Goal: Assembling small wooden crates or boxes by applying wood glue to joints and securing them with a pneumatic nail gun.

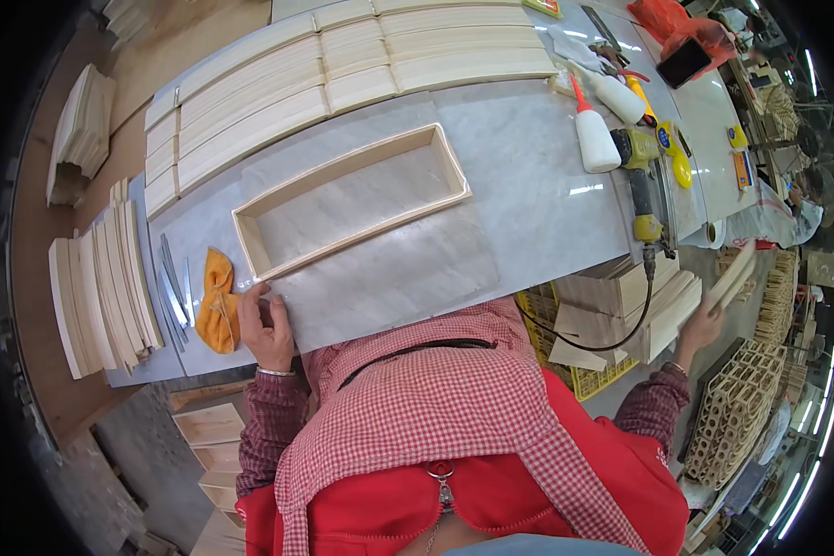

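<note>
A rectangular pale wooden frame [357, 239] lies flat on the grey tabletop, with the tabletop showing through its middle. By its near left corner rests my left hand [267, 332] at the table edge, thumb and fingers apart, fingertips close to or touching that corner. An orange cloth pouch [217, 301] lies just left of that hand. Out to the right, my right hand [701, 326] grips a thin wooden slat [734, 276], beside stacked wooden boards [612, 306] in a yellow plastic crate [588, 382].
Rows of wooden slats [361, 69] cover the table's far side; more slats [102, 287] stand at left near metal strips [174, 287]. A white glue bottle [596, 141], a yellow-green air tool [641, 185] with a black hose [641, 310] and a phone [684, 62] lie right.
</note>
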{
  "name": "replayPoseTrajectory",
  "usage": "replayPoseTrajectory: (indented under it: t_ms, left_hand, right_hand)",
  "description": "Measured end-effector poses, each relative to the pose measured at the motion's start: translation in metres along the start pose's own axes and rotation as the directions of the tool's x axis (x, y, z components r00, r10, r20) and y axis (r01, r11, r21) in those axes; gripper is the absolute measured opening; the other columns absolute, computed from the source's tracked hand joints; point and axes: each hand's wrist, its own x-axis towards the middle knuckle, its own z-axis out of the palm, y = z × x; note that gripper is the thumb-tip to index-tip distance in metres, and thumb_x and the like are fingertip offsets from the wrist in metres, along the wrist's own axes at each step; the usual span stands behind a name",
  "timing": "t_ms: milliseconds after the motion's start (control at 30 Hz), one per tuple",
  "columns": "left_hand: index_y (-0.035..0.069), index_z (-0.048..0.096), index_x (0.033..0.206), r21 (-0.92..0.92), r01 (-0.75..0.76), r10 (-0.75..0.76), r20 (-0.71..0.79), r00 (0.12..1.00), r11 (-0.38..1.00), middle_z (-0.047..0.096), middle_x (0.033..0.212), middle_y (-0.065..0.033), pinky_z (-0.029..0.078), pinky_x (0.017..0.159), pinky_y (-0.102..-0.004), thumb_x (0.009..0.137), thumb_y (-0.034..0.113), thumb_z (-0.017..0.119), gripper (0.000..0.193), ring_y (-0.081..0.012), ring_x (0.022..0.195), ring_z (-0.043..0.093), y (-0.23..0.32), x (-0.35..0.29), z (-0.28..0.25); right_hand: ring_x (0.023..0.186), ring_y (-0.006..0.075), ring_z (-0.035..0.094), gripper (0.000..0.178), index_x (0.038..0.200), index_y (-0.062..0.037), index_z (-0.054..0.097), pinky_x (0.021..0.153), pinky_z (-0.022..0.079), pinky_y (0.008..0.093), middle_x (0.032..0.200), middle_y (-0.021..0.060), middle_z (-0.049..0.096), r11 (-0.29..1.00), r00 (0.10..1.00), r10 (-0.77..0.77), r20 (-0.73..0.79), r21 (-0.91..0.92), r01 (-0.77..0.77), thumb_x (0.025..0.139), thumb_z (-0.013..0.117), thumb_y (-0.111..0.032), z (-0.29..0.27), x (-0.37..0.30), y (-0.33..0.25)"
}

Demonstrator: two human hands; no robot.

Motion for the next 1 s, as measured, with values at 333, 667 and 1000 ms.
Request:
replayPoseTrajectory:
  t_ms: [333, 667, 1000]
  left_hand:
    - [0.004, 0.051, 0.127, 0.104, -0.637, 0.579, 0.326, 0.747, 0.764, 0.050, 0.130, -0.0141, 0.038, 0.101, -0.0428, 0.082, 0.033, 0.066, 0.056, -0.0312, 0.121, 0.047, 0.139, 0.067, -0.022]
    - [0.009, 0.045, 0.136, -0.061, -0.660, 0.469, 0.753, 0.462, 0.749, 0.037, 0.140, -0.0198, 0.030, 0.103, -0.0485, 0.065, 0.054, 0.073, 0.088, -0.0368, 0.124, 0.039, 0.175, 0.100, 0.026]
    - [0.016, 0.052, 0.133, 0.084, -0.674, 0.480, 0.637, 0.603, 0.734, 0.037, 0.139, -0.0208, 0.029, 0.100, -0.0481, 0.059, 0.043, 0.074, 0.082, -0.0358, 0.121, 0.041, 0.144, 0.128, 0.031]
  right_hand:
    - [0.117, 0.0330, 0.043, 0.069, 0.123, -0.0093, 0.054, 0.099, 0.035, 0.0443, 0.134, 0.0158, 0.045, 0.063, -0.137, -0.977, 0.166, 0.830, 0.554, 0.062, 0.078, -0.031, -0.002, -0.169, -0.301]
    - [0.116, 0.0346, 0.042, 0.057, 0.110, -0.0096, 0.053, 0.099, 0.033, 0.0475, 0.125, 0.0181, 0.047, -0.223, -0.315, -0.942, -0.115, 0.916, 0.333, 0.065, 0.074, -0.037, 0.019, -0.239, -0.329]
    - [0.114, 0.0255, 0.050, 0.043, 0.116, -0.0086, 0.059, 0.096, 0.042, 0.0328, 0.128, 0.0087, 0.052, 0.275, 0.147, -0.957, 0.250, 0.944, 0.182, 0.074, 0.070, -0.013, 0.054, -0.198, -0.299]
